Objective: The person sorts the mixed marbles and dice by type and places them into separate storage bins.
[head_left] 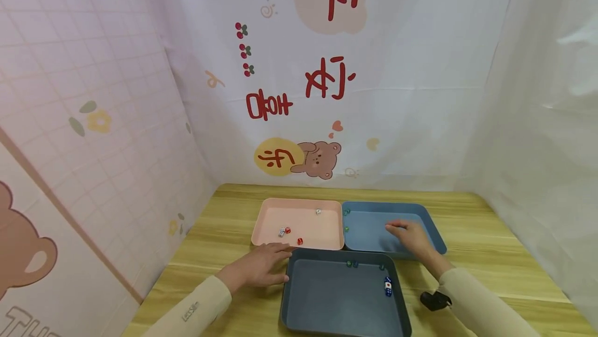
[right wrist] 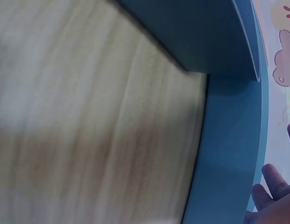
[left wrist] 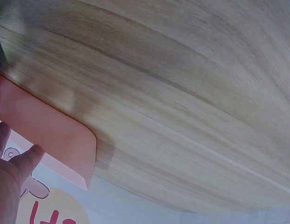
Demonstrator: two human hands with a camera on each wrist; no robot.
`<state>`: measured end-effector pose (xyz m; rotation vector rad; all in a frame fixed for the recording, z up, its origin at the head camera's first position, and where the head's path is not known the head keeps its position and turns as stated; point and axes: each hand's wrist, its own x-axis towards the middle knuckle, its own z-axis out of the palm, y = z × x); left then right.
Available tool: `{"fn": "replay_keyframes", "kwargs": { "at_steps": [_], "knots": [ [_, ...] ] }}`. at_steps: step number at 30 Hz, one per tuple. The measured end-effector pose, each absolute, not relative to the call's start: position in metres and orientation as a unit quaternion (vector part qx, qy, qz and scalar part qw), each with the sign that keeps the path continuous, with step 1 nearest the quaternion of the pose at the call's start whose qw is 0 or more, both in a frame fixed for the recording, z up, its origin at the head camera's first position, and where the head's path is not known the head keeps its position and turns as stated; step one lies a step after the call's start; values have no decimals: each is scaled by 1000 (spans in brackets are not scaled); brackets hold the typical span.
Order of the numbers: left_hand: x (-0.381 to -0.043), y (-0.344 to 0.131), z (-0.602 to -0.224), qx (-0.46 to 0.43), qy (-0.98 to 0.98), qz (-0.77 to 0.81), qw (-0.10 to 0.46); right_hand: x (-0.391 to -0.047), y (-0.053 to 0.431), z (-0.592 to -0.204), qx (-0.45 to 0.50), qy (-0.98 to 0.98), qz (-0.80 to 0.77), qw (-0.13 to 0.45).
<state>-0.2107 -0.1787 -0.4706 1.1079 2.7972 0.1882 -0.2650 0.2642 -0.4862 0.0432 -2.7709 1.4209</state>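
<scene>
My right hand point(head_left: 411, 236) hovers over the blue tray point(head_left: 374, 246), thumb and fingertips close together; I cannot tell whether a small thing is between them. Green dice point(head_left: 347, 229) lie along that tray's left side. My left hand point(head_left: 262, 265) is spread, fingers fairly straight, at the upper left corner of the dark grey tray point(head_left: 343, 316) and beside the front edge of the pink tray point(head_left: 299, 202). Toward the back and right of the grey tray sit green dice point(head_left: 349, 264), blue dice point(head_left: 388, 292) and a white die point(head_left: 388, 285).
In the pink tray are white dice point(head_left: 318, 212) and red dice point(head_left: 300, 241). The three trays stand close together on a wood-grain table point(head_left: 490, 259). A printed cloth point(head_left: 411, 93) hangs behind and at both sides. By the right sleeve is a small black object point(head_left: 434, 300).
</scene>
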Motion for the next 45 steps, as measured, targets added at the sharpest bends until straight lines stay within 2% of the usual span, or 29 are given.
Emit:
{"fn": "replay_keyframes", "kwargs": {
  "at_steps": [6, 22, 34, 41, 45],
  "knots": [
    [-210, -178, -470, 362, 928, 64, 67, -256, 267, -485, 15, -887, 462, -5],
    [-207, -178, -467, 372, 924, 71, 59, -242, 261, -490, 39, -886, 462, -2],
    [-209, -177, -470, 365, 927, 67, 63, -227, 260, -490, 82, -894, 440, 30],
    [-209, -176, -470, 364, 927, 64, 63, -217, 255, -491, 140, -909, 385, 76],
    [-209, -177, -471, 363, 928, 62, 59, -212, 253, -494, 167, -915, 358, 80]
  ]
}}
